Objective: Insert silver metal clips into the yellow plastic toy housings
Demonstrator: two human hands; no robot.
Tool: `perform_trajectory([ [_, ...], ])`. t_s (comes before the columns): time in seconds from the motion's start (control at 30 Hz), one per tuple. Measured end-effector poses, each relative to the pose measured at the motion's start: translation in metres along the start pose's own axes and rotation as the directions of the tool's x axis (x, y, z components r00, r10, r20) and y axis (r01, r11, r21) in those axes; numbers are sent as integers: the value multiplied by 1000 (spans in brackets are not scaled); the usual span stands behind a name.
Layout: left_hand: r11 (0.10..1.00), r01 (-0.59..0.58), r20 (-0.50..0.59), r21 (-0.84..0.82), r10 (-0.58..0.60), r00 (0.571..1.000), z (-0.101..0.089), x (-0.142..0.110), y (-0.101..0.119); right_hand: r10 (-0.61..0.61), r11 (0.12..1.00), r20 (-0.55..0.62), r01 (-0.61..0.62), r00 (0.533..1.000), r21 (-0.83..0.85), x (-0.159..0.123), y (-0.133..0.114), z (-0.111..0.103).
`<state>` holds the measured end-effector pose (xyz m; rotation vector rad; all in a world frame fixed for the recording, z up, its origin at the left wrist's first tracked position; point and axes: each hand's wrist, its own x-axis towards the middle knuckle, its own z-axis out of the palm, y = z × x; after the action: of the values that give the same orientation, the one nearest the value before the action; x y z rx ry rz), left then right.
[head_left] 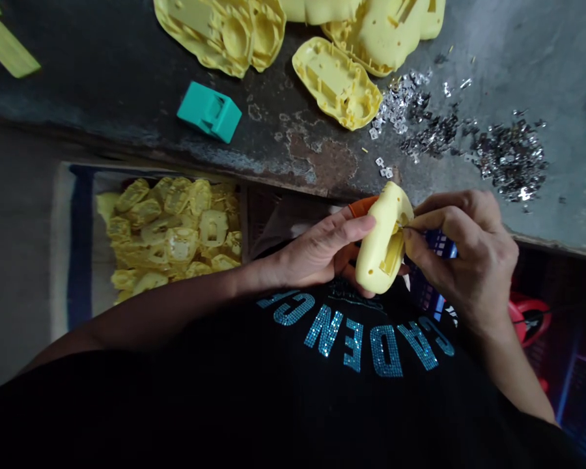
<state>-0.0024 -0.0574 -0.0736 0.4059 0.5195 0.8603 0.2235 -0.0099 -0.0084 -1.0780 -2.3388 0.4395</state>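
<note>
My left hand point(329, 244) is closed round a yellow plastic shell point(378, 244), held upright in front of my chest. A hole and a long slot show on the shell's right side. Something orange covers part of a left finger behind it. With thumb and fingers pinched, my right hand point(461, 251) reaches to the shell's opening. Something thin and dark is at those fingertips, too small to name. Small metal clips point(510, 156) lie heaped on the bench beyond my right hand.
On the dark bench point(127, 85) sit a teal plastic block point(209, 112), an open yellow half shell point(336, 81) and more yellow shells point(219, 29). Below its edge, at left, a box of yellow parts point(170, 228) stands. Red and blue items point(530, 319) are at lower right.
</note>
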Motion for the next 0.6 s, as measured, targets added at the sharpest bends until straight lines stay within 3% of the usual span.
perform_trajectory([
  [0.3,1000,-20,11,-5,20,1000,-2,2,-2,-46,998,4,46,999,-50,-3,5,3],
  [0.6,996,69,62,-49,-66,996,1,3,2,-105,988,-42,99,994,-119,-5,8,5],
])
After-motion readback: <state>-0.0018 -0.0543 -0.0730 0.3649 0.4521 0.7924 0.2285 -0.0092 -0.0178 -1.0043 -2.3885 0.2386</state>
